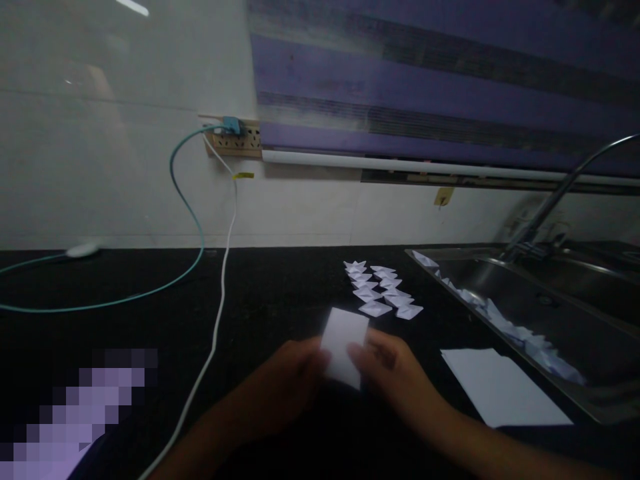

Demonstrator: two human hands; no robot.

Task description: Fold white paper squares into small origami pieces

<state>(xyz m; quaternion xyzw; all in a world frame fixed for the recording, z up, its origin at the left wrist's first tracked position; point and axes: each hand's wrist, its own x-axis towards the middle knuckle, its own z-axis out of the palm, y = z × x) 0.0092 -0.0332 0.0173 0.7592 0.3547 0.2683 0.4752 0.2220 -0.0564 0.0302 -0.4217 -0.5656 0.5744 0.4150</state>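
Note:
Between my two hands is a small white rectangle of paper (343, 337), held up above the dark counter and a little blurred. My left hand (303, 363) pinches its left edge, thumb in front. At the right edge, my right hand (387, 360) grips it with the thumb across the front and the fingers behind. Just beyond the paper, several folded white paper boats (367, 293) stand in two rows on the counter. A stack of white paper sheets (505, 390) lies to the right of my right hand.
A steel sink (530, 300) with a curved faucet (545, 207) is at the right; more folded paper pieces (510, 327) line its near-left rim. A white cable (220, 300) and a teal cable (150, 291) run from a wall socket strip (235, 142) across the left counter.

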